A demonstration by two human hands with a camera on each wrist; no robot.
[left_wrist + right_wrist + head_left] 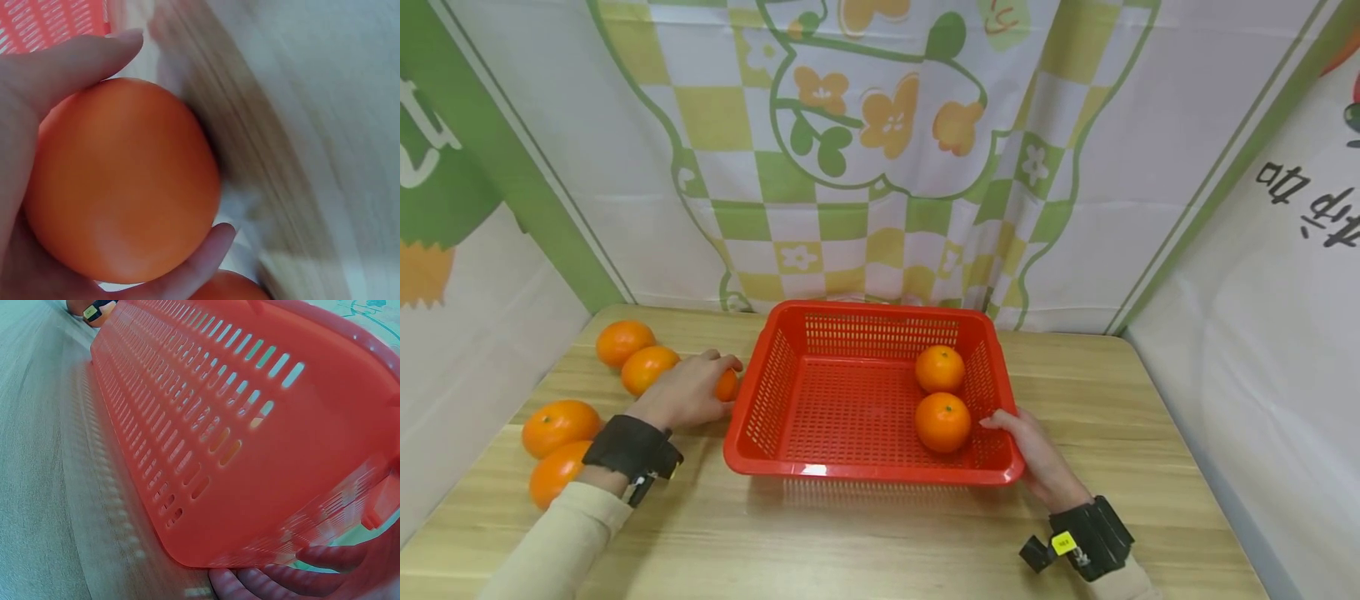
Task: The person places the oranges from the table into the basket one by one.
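Note:
A red plastic basket (pixel 872 472) with slotted walls stands on the table. Inside, against its right end, lie two oranges, one orange (pixel 940 369) behind the other orange (pixel 943 423). My left hand (pixel 688 392) is just left of the basket and grips an orange (pixel 125 181), thumb on one side and fingers round the other. My right hand (pixel 1037 458) holds the basket's right end, its thumb over the rim; in the right wrist view the fingers (pixel 300 581) curl at the outside of the end wall, near the bottom.
Several more oranges lie on the left of the wooden table (pixel 880 550), among them one orange (pixel 625 343) at the back and one orange (pixel 561 428) nearer the left edge. A patterned curtain (pixel 880 217) hangs behind the table, with printed panels on both sides.

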